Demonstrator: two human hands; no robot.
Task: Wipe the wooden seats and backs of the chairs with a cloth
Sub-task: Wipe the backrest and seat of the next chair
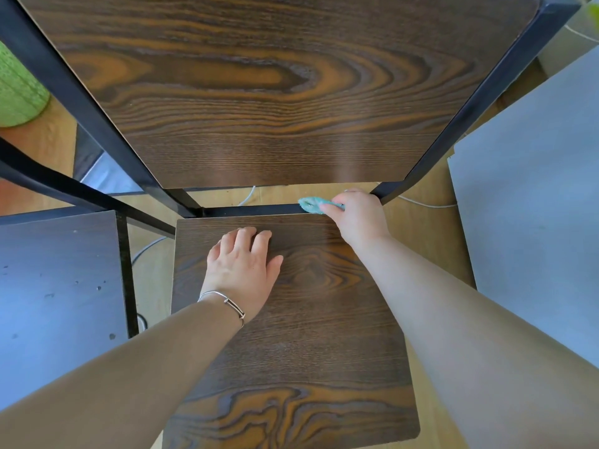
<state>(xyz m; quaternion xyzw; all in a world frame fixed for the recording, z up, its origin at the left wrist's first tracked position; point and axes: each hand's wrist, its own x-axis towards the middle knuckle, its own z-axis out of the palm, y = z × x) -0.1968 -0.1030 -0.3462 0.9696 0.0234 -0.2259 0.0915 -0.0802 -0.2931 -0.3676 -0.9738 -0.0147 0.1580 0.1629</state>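
Observation:
A dark wooden chair fills the view: its seat (311,335) lies below me and its back panel (259,92) rises ahead in a black metal frame (259,209). My right hand (356,218) grips a small teal cloth (309,205) and holds it against the black rear bar at the back right of the seat. My left hand (243,267) rests flat on the seat with its fingers spread, a thin bracelet on the wrist.
A second dark chair seat (58,286) stands close at the left. A grey panel (534,205) lies at the right. A green object (19,92) sits at the far left on the light wood floor. White cables run behind the chair.

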